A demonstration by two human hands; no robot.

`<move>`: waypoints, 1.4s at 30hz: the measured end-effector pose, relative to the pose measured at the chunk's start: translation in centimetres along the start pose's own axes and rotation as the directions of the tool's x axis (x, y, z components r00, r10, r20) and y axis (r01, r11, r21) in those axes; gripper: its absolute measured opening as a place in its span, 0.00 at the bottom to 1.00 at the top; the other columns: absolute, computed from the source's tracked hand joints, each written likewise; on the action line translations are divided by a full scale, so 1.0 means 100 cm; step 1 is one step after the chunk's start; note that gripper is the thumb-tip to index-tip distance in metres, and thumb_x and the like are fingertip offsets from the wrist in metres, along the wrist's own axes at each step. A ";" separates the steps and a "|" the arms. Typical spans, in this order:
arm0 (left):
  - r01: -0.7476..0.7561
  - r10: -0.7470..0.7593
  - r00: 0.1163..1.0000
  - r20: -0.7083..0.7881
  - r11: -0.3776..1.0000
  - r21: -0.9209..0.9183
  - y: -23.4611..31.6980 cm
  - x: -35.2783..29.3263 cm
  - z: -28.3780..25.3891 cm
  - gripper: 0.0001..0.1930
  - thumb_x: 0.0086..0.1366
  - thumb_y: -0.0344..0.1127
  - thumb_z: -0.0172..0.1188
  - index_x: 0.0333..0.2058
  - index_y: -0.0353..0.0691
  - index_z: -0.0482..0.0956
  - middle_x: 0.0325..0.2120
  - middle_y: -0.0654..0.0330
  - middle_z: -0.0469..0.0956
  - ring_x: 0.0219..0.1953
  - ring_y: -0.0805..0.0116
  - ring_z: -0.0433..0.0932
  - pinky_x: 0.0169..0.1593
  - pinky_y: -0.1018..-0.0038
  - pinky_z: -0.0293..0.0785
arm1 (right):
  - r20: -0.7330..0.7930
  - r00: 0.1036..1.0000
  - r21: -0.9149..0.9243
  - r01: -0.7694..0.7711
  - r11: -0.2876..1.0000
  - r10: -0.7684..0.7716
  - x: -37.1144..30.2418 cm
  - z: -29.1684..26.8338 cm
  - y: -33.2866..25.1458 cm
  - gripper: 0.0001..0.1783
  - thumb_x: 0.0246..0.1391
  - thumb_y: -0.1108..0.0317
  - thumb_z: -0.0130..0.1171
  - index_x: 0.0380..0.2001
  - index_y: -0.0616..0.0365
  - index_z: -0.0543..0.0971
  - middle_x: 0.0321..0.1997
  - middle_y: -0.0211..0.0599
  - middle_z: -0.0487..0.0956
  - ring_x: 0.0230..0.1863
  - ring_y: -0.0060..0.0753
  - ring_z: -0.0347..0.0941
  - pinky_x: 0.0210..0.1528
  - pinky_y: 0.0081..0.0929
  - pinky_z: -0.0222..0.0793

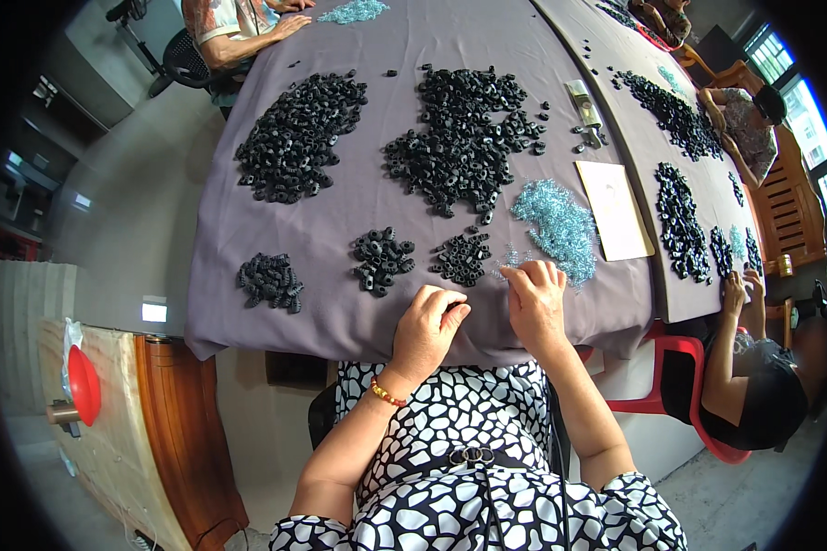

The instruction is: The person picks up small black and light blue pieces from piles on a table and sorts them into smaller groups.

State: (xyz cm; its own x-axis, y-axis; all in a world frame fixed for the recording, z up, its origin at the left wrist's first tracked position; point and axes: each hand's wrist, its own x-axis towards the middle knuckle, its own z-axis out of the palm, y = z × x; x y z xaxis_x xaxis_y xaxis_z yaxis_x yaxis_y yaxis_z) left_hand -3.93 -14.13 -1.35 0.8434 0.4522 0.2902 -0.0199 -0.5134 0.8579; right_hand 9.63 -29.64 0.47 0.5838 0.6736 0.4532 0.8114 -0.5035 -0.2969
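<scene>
Worktop (pixel 469 37): covered w/ grey-purple cloth (pixel 213 294).

L hand (pixel 426 323): just inside nr. edge, approx. ctr.; fingers curled, thumb tip drawn in to index finger. Dark bit shows at thumb, too small to ID; cannot tell if gripped. Bead bracelet (pixel 388 393) on L wrist.

R hand (pixel 537 301): inside nr. edge, R of ctr.; fingers bent, thumb and index tips close together beside loose blue pcs. (pixel 513 257). Cannot tell if a pc. is gripped.

Black parts, locations:
- Large L pile (pixel 299 138): along L edge, toward far end.
- Large ctr. pile (pixel 464 129): mid worktop.
- Ribbed pile (pixel 271 281): nr.-L corner.
- Small mid pile (pixel 383 261): nr. edge, L of ctr.
- Small R pile (pixel 461 259): just beyond L hand.

Blue pile (pixel 560 225): toward nr.-R corner, just beyond R hand.

Pale sheet (pixel 613 211): along R edge, beside blue pile. Narrow item (pixel 583 105), kind unclear: farther up R edge, w/ loose black parts beside it.

Second worktop (pixel 685 309): adjoins R edge, w/ more black piles.
</scene>
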 end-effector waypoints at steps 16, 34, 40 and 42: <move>0.007 -0.007 1.000 -0.007 1.000 0.014 0.000 0.001 0.000 0.08 0.67 0.36 0.66 0.41 0.40 0.82 0.34 0.60 0.77 0.31 0.66 0.77 0.36 0.71 0.76 | 0.090 0.995 -0.077 -0.026 0.997 0.033 0.018 0.011 -0.006 0.08 0.52 0.65 0.66 0.36 0.52 0.80 0.37 0.34 0.74 0.46 0.39 0.70 0.53 0.41 0.59; 0.046 -0.037 0.995 0.093 0.995 -0.086 -0.005 0.000 -0.007 0.11 0.63 0.33 0.69 0.43 0.39 0.82 0.37 0.60 0.77 0.34 0.68 0.78 0.39 0.72 0.77 | 0.179 0.982 -0.058 -0.043 0.997 0.053 0.032 -0.011 -0.017 0.07 0.53 0.67 0.66 0.33 0.54 0.78 0.31 0.33 0.76 0.41 0.37 0.74 0.50 0.42 0.58; 0.221 -0.182 0.967 0.175 0.946 -0.237 0.000 -0.002 -0.011 0.08 0.69 0.33 0.64 0.43 0.37 0.82 0.37 0.63 0.77 0.33 0.74 0.80 0.40 0.77 0.80 | 0.135 0.991 0.154 -0.037 0.987 0.016 0.025 -0.018 -0.025 0.06 0.54 0.72 0.65 0.36 0.53 0.80 0.32 0.30 0.79 0.39 0.35 0.76 0.49 0.39 0.59; 0.319 -0.251 0.943 0.221 0.871 -0.373 0.007 -0.002 -0.014 0.09 0.70 0.34 0.62 0.44 0.35 0.81 0.38 0.63 0.77 0.35 0.73 0.81 0.42 0.76 0.81 | 0.143 0.989 0.219 -0.002 0.976 -0.030 0.016 -0.010 -0.019 0.07 0.57 0.73 0.63 0.39 0.52 0.82 0.34 0.32 0.80 0.39 0.37 0.77 0.51 0.37 0.59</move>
State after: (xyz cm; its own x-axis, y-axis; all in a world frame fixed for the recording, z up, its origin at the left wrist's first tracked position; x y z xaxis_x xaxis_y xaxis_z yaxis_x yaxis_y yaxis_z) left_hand -4.87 -13.54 -0.16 0.9184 0.3940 -0.0352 0.0516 -0.0311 0.9982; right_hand 9.02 -28.14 2.59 0.5576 0.7587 0.3368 0.7965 -0.3747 -0.4745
